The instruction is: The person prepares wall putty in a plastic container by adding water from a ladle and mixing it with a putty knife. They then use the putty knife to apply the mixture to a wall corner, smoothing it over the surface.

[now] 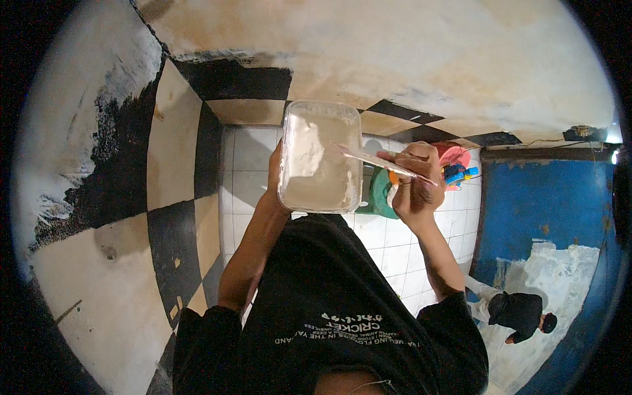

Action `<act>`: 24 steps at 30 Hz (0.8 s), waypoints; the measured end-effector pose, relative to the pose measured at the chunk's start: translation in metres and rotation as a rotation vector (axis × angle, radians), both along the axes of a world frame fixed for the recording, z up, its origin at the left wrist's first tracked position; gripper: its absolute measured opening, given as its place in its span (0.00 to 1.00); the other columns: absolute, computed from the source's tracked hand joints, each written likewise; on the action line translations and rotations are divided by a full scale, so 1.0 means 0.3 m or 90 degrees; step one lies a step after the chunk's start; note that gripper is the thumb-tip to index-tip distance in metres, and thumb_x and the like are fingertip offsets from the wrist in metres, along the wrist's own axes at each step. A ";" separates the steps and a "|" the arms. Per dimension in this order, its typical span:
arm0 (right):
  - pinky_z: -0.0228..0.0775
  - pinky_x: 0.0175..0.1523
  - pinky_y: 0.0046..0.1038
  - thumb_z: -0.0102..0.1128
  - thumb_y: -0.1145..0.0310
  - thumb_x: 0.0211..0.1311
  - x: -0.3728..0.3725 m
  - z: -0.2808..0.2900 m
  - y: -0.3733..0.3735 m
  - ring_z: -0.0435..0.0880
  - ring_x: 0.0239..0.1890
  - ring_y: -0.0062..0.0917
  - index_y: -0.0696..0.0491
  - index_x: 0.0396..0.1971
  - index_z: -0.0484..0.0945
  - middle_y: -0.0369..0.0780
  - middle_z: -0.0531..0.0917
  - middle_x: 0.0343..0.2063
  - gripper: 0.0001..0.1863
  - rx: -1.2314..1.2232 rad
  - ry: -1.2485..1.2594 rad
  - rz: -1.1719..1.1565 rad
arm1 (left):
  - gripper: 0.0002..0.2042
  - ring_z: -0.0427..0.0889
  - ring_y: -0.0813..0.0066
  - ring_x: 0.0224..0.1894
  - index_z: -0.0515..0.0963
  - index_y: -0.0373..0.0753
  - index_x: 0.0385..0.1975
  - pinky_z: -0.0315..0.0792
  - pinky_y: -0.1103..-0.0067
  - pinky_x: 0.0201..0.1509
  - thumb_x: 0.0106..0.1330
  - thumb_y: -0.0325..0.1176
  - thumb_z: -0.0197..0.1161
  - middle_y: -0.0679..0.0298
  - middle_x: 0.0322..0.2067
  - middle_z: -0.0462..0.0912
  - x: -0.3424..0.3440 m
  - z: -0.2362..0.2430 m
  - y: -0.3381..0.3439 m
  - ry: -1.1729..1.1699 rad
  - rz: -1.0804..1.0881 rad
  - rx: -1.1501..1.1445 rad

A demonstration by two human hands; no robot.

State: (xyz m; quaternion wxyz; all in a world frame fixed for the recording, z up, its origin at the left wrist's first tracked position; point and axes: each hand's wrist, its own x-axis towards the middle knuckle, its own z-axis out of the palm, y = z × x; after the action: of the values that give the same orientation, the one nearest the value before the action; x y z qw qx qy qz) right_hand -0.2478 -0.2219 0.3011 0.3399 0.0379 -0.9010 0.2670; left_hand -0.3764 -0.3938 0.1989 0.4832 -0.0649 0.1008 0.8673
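My left hand [274, 176] grips a clear rectangular plastic tub [360, 187] from its left side, and most of its fingers are hidden behind the tub. Off-white paste [304, 148] lies in the tub, heaped toward the left and smeared over the bottom. My right hand [419, 178] is closed round a thin, flat putty knife [376, 159], seen nearly edge-on and smeared with pale paste. The tip of the putty knife reaches over the tub's right side; whether it touches the paste I cannot tell.
Ahead is a wall [428, 46] with patchy cream coating above black and cream checks. White tiles [247, 191] cover the floor. Behind my right hand are a green object [380, 194], a red basin [454, 155] and a blue item [461, 175]. Another person [517, 316] is beside a blue, partly whitened surface [546, 204].
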 end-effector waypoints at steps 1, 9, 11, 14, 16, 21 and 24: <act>0.73 0.42 0.35 0.58 0.78 0.54 0.000 -0.027 0.003 0.77 0.37 0.35 0.58 0.36 0.76 0.43 0.80 0.33 0.08 -0.095 0.024 -0.007 | 0.20 0.81 0.67 0.46 0.69 0.38 0.55 0.78 0.72 0.50 0.71 0.45 0.46 0.58 0.47 0.79 0.000 -0.004 -0.001 0.000 -0.001 0.000; 0.70 0.46 0.44 0.65 0.69 0.48 0.054 0.064 0.123 0.78 0.37 0.38 0.55 0.33 0.78 0.40 0.83 0.33 0.11 0.109 0.027 0.144 | 0.19 0.82 0.71 0.44 0.69 0.35 0.56 0.80 0.73 0.47 0.67 0.35 0.53 0.57 0.48 0.79 -0.009 -0.020 -0.054 0.466 0.100 -0.214; 0.70 0.45 0.44 0.64 0.69 0.50 0.080 0.077 0.154 0.78 0.36 0.38 0.54 0.34 0.78 0.40 0.83 0.33 0.11 0.112 0.028 0.142 | 0.20 0.82 0.70 0.45 0.69 0.34 0.56 0.80 0.72 0.48 0.68 0.37 0.52 0.56 0.48 0.79 -0.019 -0.025 -0.057 0.274 0.081 -0.114; 0.74 0.42 0.34 0.59 0.72 0.58 0.087 0.075 0.148 0.79 0.35 0.34 0.58 0.37 0.77 0.43 0.82 0.30 0.09 0.034 0.090 0.012 | 0.23 0.82 0.67 0.47 0.68 0.33 0.57 0.79 0.69 0.50 0.70 0.44 0.47 0.54 0.49 0.79 -0.056 0.002 -0.056 0.019 0.035 0.097; 0.72 0.39 0.26 0.57 0.74 0.60 0.093 0.091 0.080 0.80 0.31 0.27 0.60 0.36 0.76 0.44 0.82 0.29 0.07 -0.202 0.069 -0.194 | 0.25 0.81 0.63 0.48 0.67 0.34 0.57 0.77 0.67 0.53 0.71 0.48 0.42 0.53 0.50 0.78 -0.069 0.009 -0.054 -0.002 0.014 0.091; 0.63 0.26 0.18 0.58 0.78 0.56 -0.040 0.196 0.033 0.76 0.20 0.15 0.59 0.37 0.77 0.38 0.80 0.19 0.08 -0.027 -0.094 -0.091 | 0.25 0.81 0.63 0.48 0.67 0.35 0.58 0.77 0.67 0.54 0.72 0.49 0.41 0.53 0.50 0.77 -0.022 0.046 -0.047 0.079 0.029 0.082; 0.66 0.27 0.26 0.59 0.81 0.49 -0.046 0.241 -0.013 0.76 0.18 0.32 0.60 0.30 0.74 0.44 0.75 0.18 0.07 -0.061 -0.220 -0.054 | 0.26 0.81 0.62 0.48 0.66 0.36 0.59 0.77 0.67 0.54 0.72 0.50 0.39 0.53 0.50 0.77 0.007 0.028 -0.037 0.239 0.130 0.001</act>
State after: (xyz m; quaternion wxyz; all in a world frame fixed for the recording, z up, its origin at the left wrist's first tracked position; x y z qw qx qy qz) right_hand -0.2616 -0.2260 0.3735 0.1923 -0.0626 -0.9329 0.2979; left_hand -0.3742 -0.4050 0.2073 0.3658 0.0884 0.1811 0.9086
